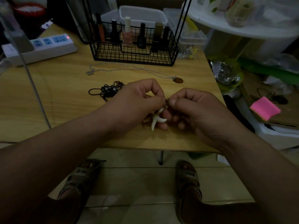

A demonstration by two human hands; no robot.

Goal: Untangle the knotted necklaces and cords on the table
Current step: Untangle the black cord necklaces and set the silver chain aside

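Both hands are up over the near part of the worktop (64, 110), working one piece. Left hand (137, 101) and right hand (194, 109) each pinch thumb to forefinger on the same small brownish spot between them, fingertips almost touching. That spot is the top of the tooth-pendant necklace (157, 120). Its white pointed pendants hang below the pinch, against the right hand's lower fingers. I can't tell whether the pinched bit is a knot, a bead or a clasp: too small, too dark.

Other task items:
- The black cord tangle (106, 91) lies on the worktop just left of the left hand. By the look of it, not started.
- The silver chain (145, 70) lies stretched out in front of the wire basket (134, 54), with a brown oval pendant (178, 80) at its right end. Looks done, bar a small bunch at its left end.

How I'd run this step:
- Don't pull the two pinches apart, since that tightens a knot. Push the strands toward each other to make slack, then pick one loop out with a nail.
- Let the pendants hang free so their weight shows which strand is which. Right now they crowd the right hand's fingers.
- Light is poor. I'd bring the work nearer the camera before picking.
- Hold it clear of the black cord tangle so the two don't snag.
- Once loose, lay it straight beside the silver chain.
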